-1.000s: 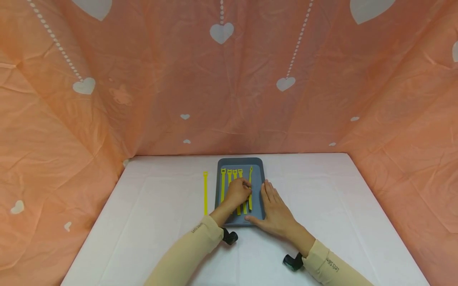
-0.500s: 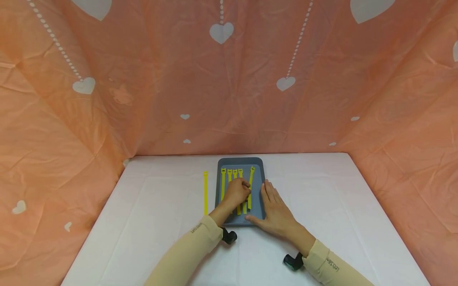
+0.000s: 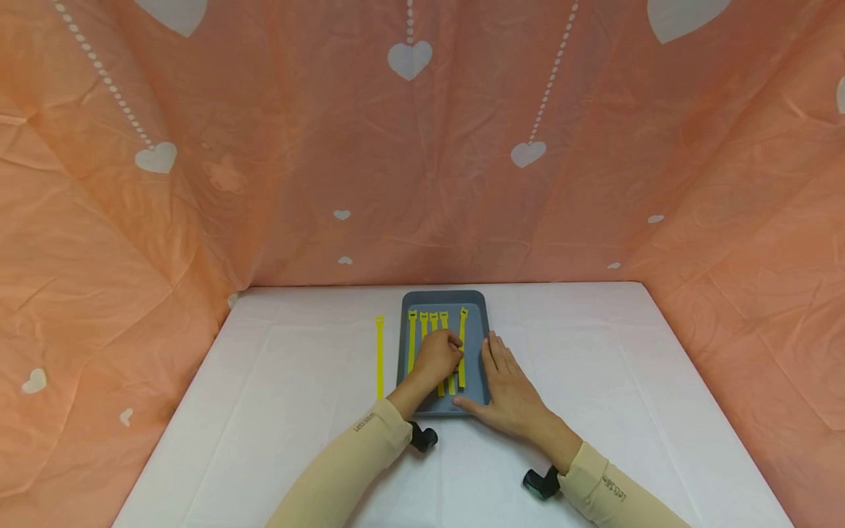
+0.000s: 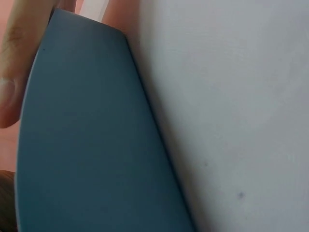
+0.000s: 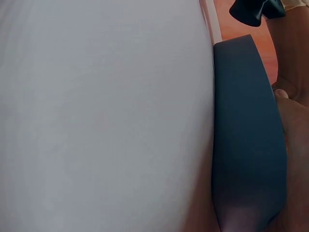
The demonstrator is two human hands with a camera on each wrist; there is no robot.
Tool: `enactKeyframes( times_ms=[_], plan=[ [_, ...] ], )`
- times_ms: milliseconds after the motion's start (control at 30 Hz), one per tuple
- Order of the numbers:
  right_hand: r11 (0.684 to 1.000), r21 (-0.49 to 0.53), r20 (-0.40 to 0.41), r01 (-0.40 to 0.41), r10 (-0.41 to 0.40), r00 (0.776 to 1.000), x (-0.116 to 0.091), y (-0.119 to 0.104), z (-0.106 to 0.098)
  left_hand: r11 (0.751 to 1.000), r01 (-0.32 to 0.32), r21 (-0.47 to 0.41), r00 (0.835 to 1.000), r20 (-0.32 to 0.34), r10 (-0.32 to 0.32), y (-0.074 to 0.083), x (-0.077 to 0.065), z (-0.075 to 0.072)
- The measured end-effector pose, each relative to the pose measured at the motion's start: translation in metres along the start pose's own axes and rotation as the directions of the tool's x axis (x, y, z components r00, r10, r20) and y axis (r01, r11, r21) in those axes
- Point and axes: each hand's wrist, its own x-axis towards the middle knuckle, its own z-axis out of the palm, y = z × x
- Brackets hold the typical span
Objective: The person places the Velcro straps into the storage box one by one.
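A grey-blue tray lies on the table, with several yellow hook-and-loop cable ties side by side in its left and middle part. Farther right in the tray is another yellow cable tie, which my left hand pinches partway along its length. That hand and forearm cover parts of the other ties. My right hand rests along the tray's right side, fingers straight, thumb over the near corner. Both wrist views mostly show the tray's outer wall, and fingers show past its edge.
One more yellow cable tie lies on the white tabletop, left of the tray. An orange curtain with pale hearts encloses the back and sides. A black wrist camera juts out below the left wrist.
The cable tie under my left fingers turned from nearly edge-on to face up, tilted right, then straightened a little. My right hand and the tray have stayed put.
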Motion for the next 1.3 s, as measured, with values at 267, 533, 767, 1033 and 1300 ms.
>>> enactKeyframes(
  times_ms=[267,533,767,1033,1300],
  plan=[
    [1.0,0.0,0.008,-0.003,0.003,1.0,0.0,0.0,0.0,0.994,-0.028,0.105,1.0,-0.01,0.03,0.002,-0.003,-0.002],
    [1.0,0.002,0.037,-0.021,0.021,0.999,0.0,-0.001,0.0,0.999,-0.032,0.024,0.999,-0.018,0.032,-0.002,-0.007,-0.019],
    [1.0,-0.011,0.018,-0.022,0.022,1.0,0.0,-0.001,0.001,0.998,-0.041,-0.041,0.999,-0.037,0.039,-0.009,-0.012,-0.042],
    [0.999,-0.019,0.027,-0.036,0.036,0.999,0.0,-0.002,0.002,0.997,-0.016,-0.072,0.994,-0.11,0.008,-0.021,-0.016,-0.069],
    [0.999,-0.011,0.026,-0.04,0.04,0.999,0.0,-0.003,0.001,0.995,0.029,-0.093,0.989,-0.14,-0.042,-0.036,-0.022,-0.09]
  ],
)
